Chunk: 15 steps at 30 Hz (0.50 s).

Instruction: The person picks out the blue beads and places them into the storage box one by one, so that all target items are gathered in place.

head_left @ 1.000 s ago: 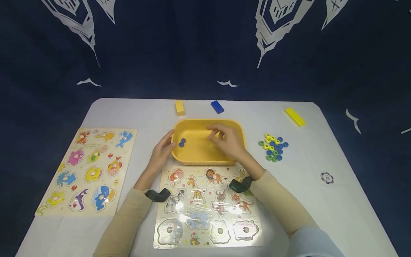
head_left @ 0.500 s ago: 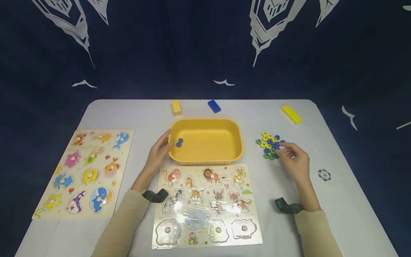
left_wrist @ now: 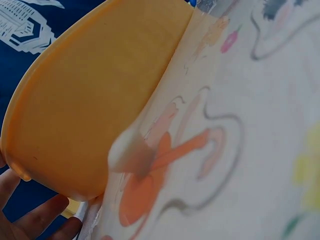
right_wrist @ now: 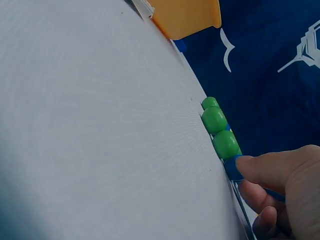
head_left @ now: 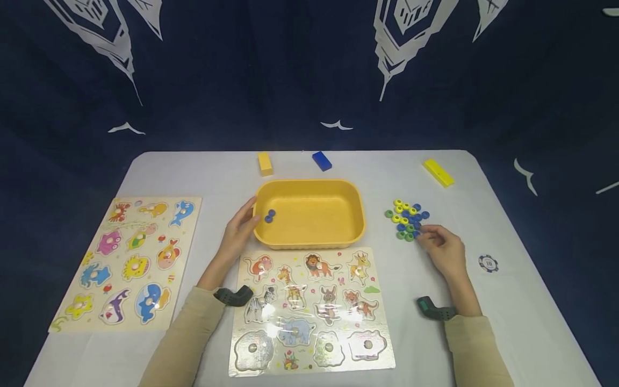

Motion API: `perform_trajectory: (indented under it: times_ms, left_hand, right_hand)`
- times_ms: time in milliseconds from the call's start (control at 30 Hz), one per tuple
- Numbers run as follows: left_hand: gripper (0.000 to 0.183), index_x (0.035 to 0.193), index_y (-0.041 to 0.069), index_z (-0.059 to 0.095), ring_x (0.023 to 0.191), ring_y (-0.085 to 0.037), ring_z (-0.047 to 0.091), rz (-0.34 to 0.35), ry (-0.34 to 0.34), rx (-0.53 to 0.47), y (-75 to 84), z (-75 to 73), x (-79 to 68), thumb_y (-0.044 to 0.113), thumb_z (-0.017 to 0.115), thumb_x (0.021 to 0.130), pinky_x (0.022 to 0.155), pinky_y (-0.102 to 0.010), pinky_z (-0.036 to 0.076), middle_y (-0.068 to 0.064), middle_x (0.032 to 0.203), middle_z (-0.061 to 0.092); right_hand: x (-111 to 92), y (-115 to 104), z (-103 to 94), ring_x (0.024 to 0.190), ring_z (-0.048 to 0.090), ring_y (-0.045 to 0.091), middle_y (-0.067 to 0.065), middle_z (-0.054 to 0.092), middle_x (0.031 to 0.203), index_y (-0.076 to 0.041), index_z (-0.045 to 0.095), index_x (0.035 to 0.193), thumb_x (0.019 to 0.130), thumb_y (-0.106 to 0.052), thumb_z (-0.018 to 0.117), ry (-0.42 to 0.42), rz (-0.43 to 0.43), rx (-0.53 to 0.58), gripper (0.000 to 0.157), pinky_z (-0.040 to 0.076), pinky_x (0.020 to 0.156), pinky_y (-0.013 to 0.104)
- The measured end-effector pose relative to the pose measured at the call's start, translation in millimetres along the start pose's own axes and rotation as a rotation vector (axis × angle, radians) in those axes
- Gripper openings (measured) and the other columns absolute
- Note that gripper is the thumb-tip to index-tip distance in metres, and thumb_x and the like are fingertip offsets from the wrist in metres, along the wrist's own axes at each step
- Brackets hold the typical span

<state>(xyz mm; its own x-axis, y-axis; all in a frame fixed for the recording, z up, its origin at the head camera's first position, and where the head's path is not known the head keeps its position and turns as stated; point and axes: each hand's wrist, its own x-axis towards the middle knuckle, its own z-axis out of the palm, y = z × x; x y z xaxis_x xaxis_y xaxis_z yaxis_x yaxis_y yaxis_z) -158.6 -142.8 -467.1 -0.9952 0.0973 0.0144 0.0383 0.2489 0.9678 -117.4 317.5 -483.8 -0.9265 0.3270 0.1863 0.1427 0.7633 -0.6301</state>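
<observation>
My left hand (head_left: 235, 231) rests against the left end of the yellow tray (head_left: 309, 244), fingers loosely extended along its outer wall. The left wrist view shows these fingers (left_wrist: 42, 215) beside the tray's rounded corner. Two blue beads (head_left: 270, 216) lie inside the tray at its left. To the right, my right hand (head_left: 445, 252) is at the near edge of a pile of yellow, green and blue beads (head_left: 408, 217). In the right wrist view, thumb and curled forefinger pinch a blue bead (right_wrist: 232, 169) beside several green beads (right_wrist: 225, 144). That bead still sits at table level.
An animal puzzle board (head_left: 309, 312) lies in front of the tray, and a sea-animal board (head_left: 126, 263) at left. Behind the tray are a yellow-orange block (head_left: 265, 164) and a blue block (head_left: 322, 160). A yellow bar (head_left: 438, 172) and a poker chip (head_left: 488, 263) lie at right.
My right hand has moved from above the tray to the bead pile at right, then slightly nearer along its edge. My left hand stays at the tray's left end.
</observation>
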Motion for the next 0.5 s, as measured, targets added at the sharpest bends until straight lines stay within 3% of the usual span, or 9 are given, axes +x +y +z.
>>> perform_trajectory:
  times_ms: [233,400,500]
  left_hand:
    - [0.045,0.132,0.041,0.035,0.119,-0.022,0.040,0.008,0.004,0.003,-1.0,-0.8,0.4,0.036,0.049,0.090,0.097,-0.050,0.033,-0.004,0.129,0.048]
    - [0.046,0.133,0.040,0.034,0.119,-0.024,0.039,0.012,0.000,0.003,-0.9,-0.6,0.1,0.036,0.049,0.090,0.097,-0.052,0.032,-0.006,0.129,0.047]
    - [0.047,0.134,0.039,0.033,0.120,-0.026,0.039,0.013,-0.007,0.000,0.1,-0.6,-0.3,0.037,0.049,0.090,0.096,-0.052,0.032,-0.008,0.130,0.046]
  right_hand:
    - [-1.7,-4.5,1.7,0.057,0.042,0.015,0.004,0.060,0.074,-0.012,0.064,0.102,0.079,-0.026,0.066,-0.030,-0.030,-0.086,0.026,0.032,0.046,0.024]
    - [1.1,-12.3,-3.6,0.061,0.046,0.013,0.003,0.059,0.078,-0.011,0.063,0.102,0.079,-0.026,0.066,-0.001,0.023,-0.013,0.027,0.037,0.047,0.018]
    - [8.6,-12.6,-1.6,0.066,0.048,0.014,0.004,0.058,0.080,-0.011,0.062,0.103,0.079,-0.027,0.066,0.021,0.047,0.045,0.029,0.038,0.052,0.020]
